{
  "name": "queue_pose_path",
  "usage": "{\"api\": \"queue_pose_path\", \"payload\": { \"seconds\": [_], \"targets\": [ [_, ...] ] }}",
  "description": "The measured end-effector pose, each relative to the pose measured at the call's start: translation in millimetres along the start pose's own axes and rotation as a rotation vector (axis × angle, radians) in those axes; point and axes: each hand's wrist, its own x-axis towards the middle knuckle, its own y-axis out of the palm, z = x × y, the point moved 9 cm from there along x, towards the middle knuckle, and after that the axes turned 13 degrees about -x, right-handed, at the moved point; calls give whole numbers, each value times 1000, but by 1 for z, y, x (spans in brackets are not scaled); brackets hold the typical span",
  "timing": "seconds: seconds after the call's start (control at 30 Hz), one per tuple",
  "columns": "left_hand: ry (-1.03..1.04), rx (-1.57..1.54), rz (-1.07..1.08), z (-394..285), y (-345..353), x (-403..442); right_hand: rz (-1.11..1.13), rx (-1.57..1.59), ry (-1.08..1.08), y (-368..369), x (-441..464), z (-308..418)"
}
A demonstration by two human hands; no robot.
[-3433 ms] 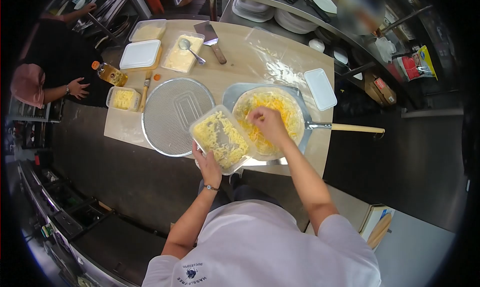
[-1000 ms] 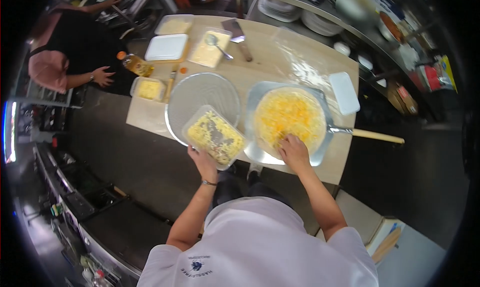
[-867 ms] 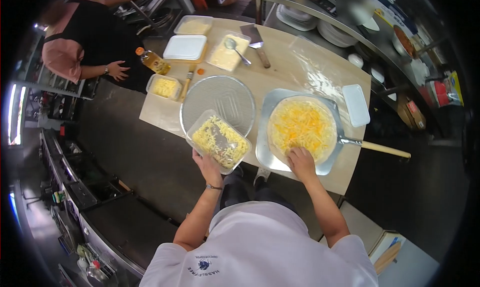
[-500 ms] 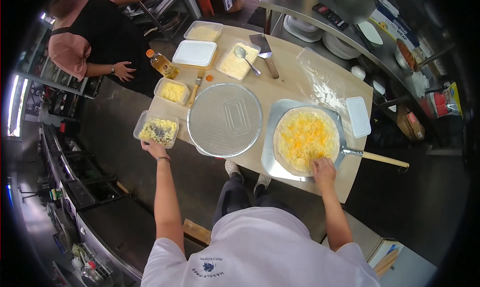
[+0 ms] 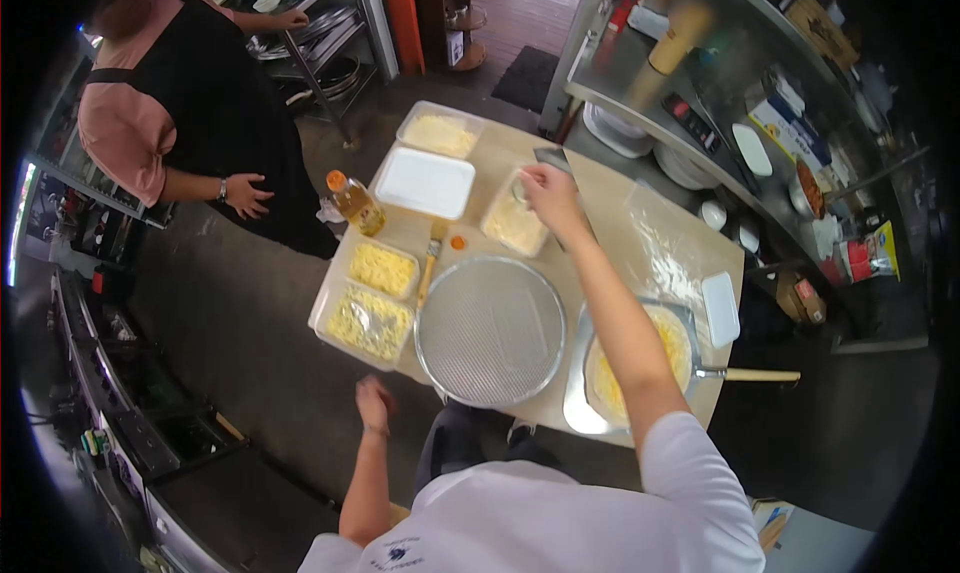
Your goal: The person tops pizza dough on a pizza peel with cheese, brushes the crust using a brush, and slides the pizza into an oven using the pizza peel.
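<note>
A pale wooden table (image 5: 605,188) holds a clear rectangular plastic tub of yellow shreds (image 5: 322,321) at its corner and, beyond, a clear plastic tub of pale food (image 5: 508,245); over that, the right hand (image 5: 545,193) bunches its fingers, grip unclear. Near the shreds, the blurred left hand (image 5: 374,403) hangs past the edge, fingers unreadable.

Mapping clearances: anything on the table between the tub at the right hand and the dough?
Nothing visible: bare table shows between tub and dough, with the screen just left of the line. The right forearm hides part.
</note>
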Motion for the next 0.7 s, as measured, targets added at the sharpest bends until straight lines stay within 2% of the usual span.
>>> {"api": "queue_pose_path", "payload": {
  "seconds": [0.03, 0.07, 0.1, 0.13, 0.2, 0.27, 0.3, 0.33, 0.37, 0.4, 0.47, 0.5, 0.53, 0.6, 0.63, 0.67, 0.7],
  "targets": [
    [208, 475, 353, 56, -13, 13, -30, -114, 30, 40, 53, -24],
    [-99, 369, 392, 66, -3, -10, -63, -225, 63, 70, 96, -41],
    [-542, 221, 279, 50, 11, -51, 31, -200, 223, 92, 112, -43],
    [-629, 243, 356, 44, 17, -68, 118, -171, 389, 110, 122, -47],
    [-706, 249, 436, 45, 12, -80, 182, -310, 452, 138, 141, -69],
    [-713, 198, 474, 34, 10, -76, 141, -250, 516, 149, 141, -80],
    [-737, 221, 498, 23, 12, -76, 92, -178, 471, 166, 155, -100],
    [-696, 204, 497, 0, 20, -70, 34, -110, 422, 181, 170, -127],
    [-654, 185, 508, -20, 32, -62, 92, -187, 183, 190, 182, -122],
    [-681, 210, 560, -32, 42, -62, -2, 22, 193, 190, 184, -125],
    [-535, 207, 618, -68, 63, -46, -213, 62, 94, 176, 192, -113],
    [-568, 232, 671, -76, 71, -45, -197, 70, 208, 163, 186, -98],
    [-516, 197, 709, -90, 82, -39, -327, -93, 172, 148, 187, -83],
    [-476, 171, 769, -117, 106, -30, -333, 210, 293, 132, 182, -68],
    [-361, 143, 845, -141, 126, -28, -304, 345, 322, 127, 182, -59],
    [-243, 109, 911, -160, 145, -25, -318, 344, 331, 109, 172, -42],
    [-121, 87, 856, -169, 154, -11, -246, 486, 277, 94, 157, -16]
  ]
}}
